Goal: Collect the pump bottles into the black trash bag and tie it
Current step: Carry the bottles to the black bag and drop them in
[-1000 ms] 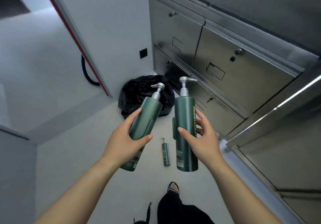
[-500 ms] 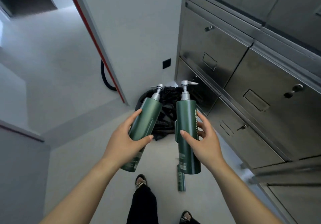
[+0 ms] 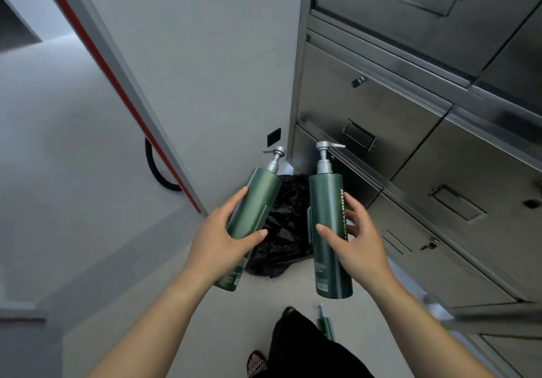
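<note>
My left hand (image 3: 221, 238) grips a green pump bottle (image 3: 258, 199) with a silver pump, tilted to the right. My right hand (image 3: 359, 242) holds a second green pump bottle (image 3: 327, 201) upright, white lettering down its side. Both bottles hang in the air above the black trash bag (image 3: 286, 231), which sits crumpled on the floor in the corner between the wall and the steel cabinets. A third, smaller green bottle (image 3: 326, 323) lies on the floor near my feet, partly hidden by my leg.
Stainless steel cabinets (image 3: 410, 149) with drawers and locks fill the right side. A grey wall (image 3: 205, 70) with a red stripe and a black hose (image 3: 158, 169) stands to the left. My black trouser leg (image 3: 305, 345) and sandal (image 3: 258, 363) show at the bottom.
I have walked toward the corner; the trash bag is now closer, right beneath the two bottles. The small floor bottle has slid toward the bottom of the view beside my leg.
</note>
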A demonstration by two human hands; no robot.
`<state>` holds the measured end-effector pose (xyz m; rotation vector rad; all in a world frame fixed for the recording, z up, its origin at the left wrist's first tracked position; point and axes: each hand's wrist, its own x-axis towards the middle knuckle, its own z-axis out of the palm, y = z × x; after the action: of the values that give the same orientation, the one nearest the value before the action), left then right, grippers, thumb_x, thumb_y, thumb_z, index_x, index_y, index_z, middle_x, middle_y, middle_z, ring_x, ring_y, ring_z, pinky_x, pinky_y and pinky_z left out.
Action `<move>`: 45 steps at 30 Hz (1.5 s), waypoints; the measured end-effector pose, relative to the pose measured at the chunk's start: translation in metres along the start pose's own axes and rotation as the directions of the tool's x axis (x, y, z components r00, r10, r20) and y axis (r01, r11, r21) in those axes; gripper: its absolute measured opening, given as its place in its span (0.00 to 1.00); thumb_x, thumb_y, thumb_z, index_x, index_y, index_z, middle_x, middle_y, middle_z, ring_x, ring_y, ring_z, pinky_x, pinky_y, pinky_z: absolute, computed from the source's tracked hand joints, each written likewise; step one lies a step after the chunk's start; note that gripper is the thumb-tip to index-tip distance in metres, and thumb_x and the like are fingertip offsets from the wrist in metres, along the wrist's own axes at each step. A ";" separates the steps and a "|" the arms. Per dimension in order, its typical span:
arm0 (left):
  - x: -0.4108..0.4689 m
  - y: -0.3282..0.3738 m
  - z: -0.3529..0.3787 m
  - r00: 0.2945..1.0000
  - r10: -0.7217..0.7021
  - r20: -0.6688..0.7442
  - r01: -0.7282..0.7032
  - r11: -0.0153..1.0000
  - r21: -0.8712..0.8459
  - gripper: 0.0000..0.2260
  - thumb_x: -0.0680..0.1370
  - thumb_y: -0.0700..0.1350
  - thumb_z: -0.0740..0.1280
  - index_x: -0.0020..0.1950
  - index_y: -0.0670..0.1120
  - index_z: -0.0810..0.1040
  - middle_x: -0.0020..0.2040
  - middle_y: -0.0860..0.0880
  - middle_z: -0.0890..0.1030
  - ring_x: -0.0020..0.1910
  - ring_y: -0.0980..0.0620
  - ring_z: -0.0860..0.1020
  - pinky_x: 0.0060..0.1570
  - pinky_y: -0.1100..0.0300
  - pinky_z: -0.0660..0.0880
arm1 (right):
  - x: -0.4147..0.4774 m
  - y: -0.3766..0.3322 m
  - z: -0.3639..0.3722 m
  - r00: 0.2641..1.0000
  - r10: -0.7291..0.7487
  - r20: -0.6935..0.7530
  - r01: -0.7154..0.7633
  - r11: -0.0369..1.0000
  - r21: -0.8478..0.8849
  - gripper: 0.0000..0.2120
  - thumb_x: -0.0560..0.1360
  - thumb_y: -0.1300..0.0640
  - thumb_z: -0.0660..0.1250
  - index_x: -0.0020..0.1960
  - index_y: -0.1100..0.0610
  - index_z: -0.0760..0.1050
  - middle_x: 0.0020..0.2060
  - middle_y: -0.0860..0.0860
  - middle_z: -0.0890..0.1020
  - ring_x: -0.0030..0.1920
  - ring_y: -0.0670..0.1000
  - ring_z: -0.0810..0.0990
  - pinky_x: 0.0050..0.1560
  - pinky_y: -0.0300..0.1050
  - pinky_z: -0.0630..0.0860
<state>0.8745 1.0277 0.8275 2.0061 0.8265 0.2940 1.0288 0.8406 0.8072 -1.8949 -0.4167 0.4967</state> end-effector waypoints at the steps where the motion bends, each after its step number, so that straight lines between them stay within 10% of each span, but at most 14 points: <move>1: 0.015 -0.001 0.000 1.000 0.002 0.006 -0.002 1.000 -0.017 0.37 0.59 0.66 0.70 0.66 0.73 0.60 0.63 0.61 0.72 0.61 0.57 0.73 0.60 0.52 0.73 | 0.012 -0.002 0.003 1.000 0.010 -0.006 -0.010 1.000 -0.006 0.35 0.65 0.46 0.74 0.66 0.31 0.60 0.52 0.31 0.71 0.48 0.24 0.71 0.36 0.20 0.69; 8: 0.120 0.010 -0.006 0.998 0.041 0.043 -0.040 0.999 -0.018 0.35 0.61 0.64 0.71 0.65 0.75 0.60 0.64 0.59 0.73 0.60 0.57 0.74 0.58 0.58 0.72 | 0.109 -0.025 0.017 1.000 0.000 -0.030 0.001 1.000 0.028 0.36 0.62 0.43 0.75 0.66 0.33 0.62 0.57 0.42 0.76 0.55 0.42 0.77 0.53 0.43 0.76; 26: 0.316 -0.040 -0.045 0.879 0.191 0.438 -0.198 0.980 -0.029 0.34 0.65 0.59 0.74 0.68 0.66 0.64 0.62 0.60 0.74 0.57 0.59 0.74 0.56 0.62 0.72 | 0.173 -0.028 0.113 0.876 0.297 -0.380 -0.259 0.954 0.150 0.33 0.65 0.46 0.75 0.64 0.31 0.62 0.55 0.39 0.75 0.49 0.40 0.79 0.43 0.36 0.76; 33: 0.353 -0.077 -0.039 0.804 0.212 0.555 -0.251 0.968 -0.007 0.32 0.68 0.58 0.72 0.69 0.64 0.63 0.57 0.71 0.70 0.53 0.68 0.73 0.50 0.69 0.69 | 0.177 0.008 0.178 0.801 0.409 -0.438 -0.358 0.913 0.197 0.35 0.66 0.48 0.74 0.68 0.36 0.61 0.58 0.46 0.75 0.53 0.46 0.78 0.53 0.48 0.78; 39: 0.358 -0.122 0.019 0.824 0.132 0.551 -0.160 0.987 0.003 0.32 0.69 0.56 0.72 0.70 0.63 0.63 0.62 0.57 0.75 0.56 0.56 0.75 0.54 0.57 0.74 | 0.172 0.072 0.189 0.737 0.479 -0.477 -0.399 0.878 0.264 0.35 0.66 0.49 0.75 0.68 0.37 0.62 0.53 0.40 0.76 0.50 0.39 0.77 0.48 0.38 0.76; 45: 0.362 -0.202 0.114 0.791 0.114 0.602 -0.171 0.984 0.038 0.33 0.65 0.62 0.72 0.67 0.71 0.61 0.54 0.69 0.72 0.51 0.68 0.73 0.46 0.65 0.71 | 0.179 0.179 0.192 0.711 0.498 -0.497 -0.416 0.867 0.274 0.34 0.66 0.46 0.74 0.66 0.33 0.61 0.53 0.35 0.75 0.49 0.34 0.77 0.43 0.29 0.75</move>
<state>1.1130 1.2609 0.5567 2.0703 0.2832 -0.3010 1.0906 1.0180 0.5506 -1.8923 0.4876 0.2565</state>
